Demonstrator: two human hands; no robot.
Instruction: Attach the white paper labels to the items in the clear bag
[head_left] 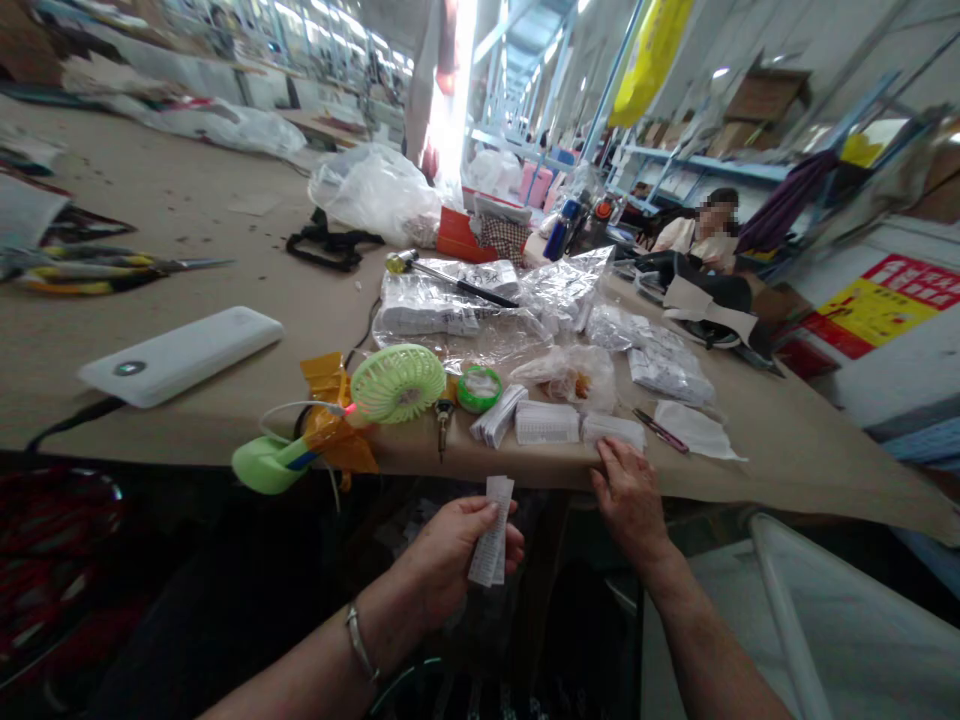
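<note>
Printed paper labels (491,535) are pinched between the thumb and fingers of my left hand (457,550), in front of the table edge. My right hand (630,495) reaches over the edge, its fingertips touching the near side of a small label stack (613,430); the fingers are apart. Left of that stack lies a second flat stack (547,423), then a fanned, tilted bundle (499,415). A round green container (480,388) with white contents sits behind the bundle. Right of my fingertips are a thin dark red tool (660,430) and a white paper piece (697,430).
A green fan (397,383) is taped at the table edge (420,450), beside a small screwdriver-like tool (443,420). A white power bank (184,355) and pliers (97,270) lie left. Clear bags of labels (457,300) lie behind the stacks. A person (701,235) sits back right.
</note>
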